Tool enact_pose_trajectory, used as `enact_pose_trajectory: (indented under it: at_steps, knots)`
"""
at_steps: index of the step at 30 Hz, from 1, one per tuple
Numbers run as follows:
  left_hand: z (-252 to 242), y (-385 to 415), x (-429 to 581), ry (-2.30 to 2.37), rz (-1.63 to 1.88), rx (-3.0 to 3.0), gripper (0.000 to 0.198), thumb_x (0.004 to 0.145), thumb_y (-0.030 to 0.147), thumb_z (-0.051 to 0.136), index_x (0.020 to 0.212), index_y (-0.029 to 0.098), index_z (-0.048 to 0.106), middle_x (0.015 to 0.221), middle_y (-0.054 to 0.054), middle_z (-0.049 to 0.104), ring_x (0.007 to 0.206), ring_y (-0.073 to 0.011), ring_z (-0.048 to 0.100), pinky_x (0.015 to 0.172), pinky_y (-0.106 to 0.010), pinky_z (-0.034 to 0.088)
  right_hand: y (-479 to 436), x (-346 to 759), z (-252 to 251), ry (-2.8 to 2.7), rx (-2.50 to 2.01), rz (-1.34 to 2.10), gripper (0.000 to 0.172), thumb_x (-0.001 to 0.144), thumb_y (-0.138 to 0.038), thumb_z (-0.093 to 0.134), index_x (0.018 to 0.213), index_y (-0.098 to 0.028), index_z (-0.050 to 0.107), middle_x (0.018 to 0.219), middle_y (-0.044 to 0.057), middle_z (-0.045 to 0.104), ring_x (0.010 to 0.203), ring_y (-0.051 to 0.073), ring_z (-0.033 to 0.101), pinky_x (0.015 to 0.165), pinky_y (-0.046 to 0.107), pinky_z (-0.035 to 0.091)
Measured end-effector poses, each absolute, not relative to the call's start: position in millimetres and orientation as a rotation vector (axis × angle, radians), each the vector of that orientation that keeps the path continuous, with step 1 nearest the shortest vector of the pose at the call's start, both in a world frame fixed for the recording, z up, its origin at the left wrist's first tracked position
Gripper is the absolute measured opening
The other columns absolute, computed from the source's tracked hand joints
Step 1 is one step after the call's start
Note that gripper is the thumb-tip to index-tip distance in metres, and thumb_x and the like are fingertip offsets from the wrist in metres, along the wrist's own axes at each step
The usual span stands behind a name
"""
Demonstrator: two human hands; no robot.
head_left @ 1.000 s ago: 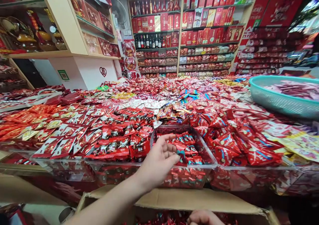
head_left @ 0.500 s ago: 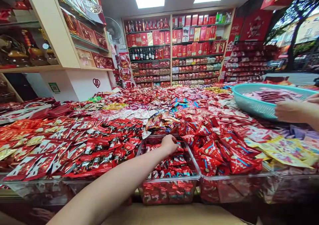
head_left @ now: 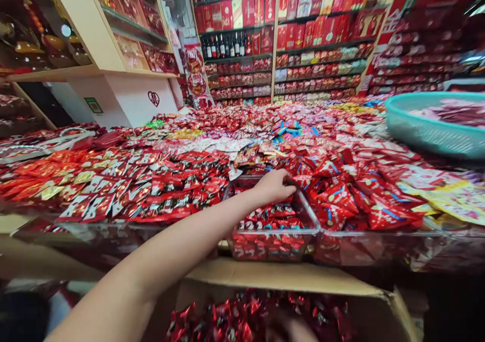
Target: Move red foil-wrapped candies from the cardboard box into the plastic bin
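Note:
My left hand (head_left: 276, 186) reaches over a clear plastic bin (head_left: 275, 232), near its back right side. Its fingers curl downward and close together; whatever may be in them is hidden. Small red-wrapped candies (head_left: 269, 224) lie in rows inside the bin below the hand. At the bottom edge, part of my right hand (head_left: 297, 329) shows as a blur among shiny red-wrapped candies (head_left: 223, 319) in an open cardboard box (head_left: 288, 271). Motion smears its fingers.
Heaped red candy packets flank the bin, chocolate-type packets (head_left: 182, 185) left and puffed red packets (head_left: 341, 195) right. A teal basket (head_left: 435, 137) of pink packets stands at the right. Shelves (head_left: 276, 54) of boxes and bottles rise behind; a cabinet (head_left: 132, 89) is at left.
The view has tilted down, bringing the cardboard box and my blurred right hand into sight. My left hand stays over the bin, slightly farther right in it. Another person's hands at the basket have left view.

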State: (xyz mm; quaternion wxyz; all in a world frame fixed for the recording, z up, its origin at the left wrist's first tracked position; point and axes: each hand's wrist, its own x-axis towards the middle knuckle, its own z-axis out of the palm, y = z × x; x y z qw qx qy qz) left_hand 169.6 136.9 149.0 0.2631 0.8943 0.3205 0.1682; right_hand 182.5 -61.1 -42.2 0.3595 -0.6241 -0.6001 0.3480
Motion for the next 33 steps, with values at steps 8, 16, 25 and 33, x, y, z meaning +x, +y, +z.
enact_pose_trajectory:
  at_steps: [8, 16, 25, 33]
  knots:
    - [151, 40, 12, 0.58, 0.342, 2.08, 0.014, 0.075, 0.029, 0.054, 0.072, 0.015, 0.053, 0.065, 0.002, 0.054, 0.059, -0.0086, 0.049, 0.055, -0.017, 0.038, -70, 172, -40, -1.781, -1.811, 1.068, 0.022, 0.075, -0.022, 0.036, 0.081, -0.019, 0.057, 0.078, 0.003, 0.062, 0.071, 0.015, 0.055, 0.063, 0.023, 0.038]
    - [40, 25, -77, 1.081, -0.455, 2.155, 0.031, 0.064, 0.036, 0.058, 0.09, 0.018, 0.06, 0.081, -0.009, 0.063, 0.075, -0.0275, 0.057, 0.062, -0.032, 0.042, -19, 120, -52, -2.171, -1.933, 0.763, 0.029, 0.074, -0.018, 0.039, 0.097, -0.016, 0.056, 0.099, 0.011, 0.058, 0.093, 0.024, 0.051, 0.078, 0.031, 0.034]
    - [-13, 11, -66, 1.098, 0.206, 2.058, 0.052, 0.068, 0.018, 0.049, 0.118, 0.023, 0.038, 0.122, -0.002, 0.041, 0.11, -0.0163, 0.036, 0.094, -0.023, 0.026, -11, 103, -42, -2.139, -1.939, 0.707, 0.036, 0.065, -0.005, 0.037, 0.091, -0.018, 0.058, 0.091, 0.005, 0.061, 0.09, 0.019, 0.052, 0.077, 0.025, 0.036]
    - [-7, 7, -50, 0.811, 0.056, 1.945, 0.016, 0.071, 0.031, 0.052, 0.082, 0.023, 0.06, 0.075, 0.003, 0.059, 0.072, -0.0169, 0.052, 0.064, -0.02, 0.038, -43, 112, -11, -1.836, -1.64, 1.202, 0.016, 0.064, -0.01, 0.052, 0.073, -0.021, 0.06, 0.079, -0.002, 0.06, 0.077, 0.013, 0.053, 0.066, 0.017, 0.037]
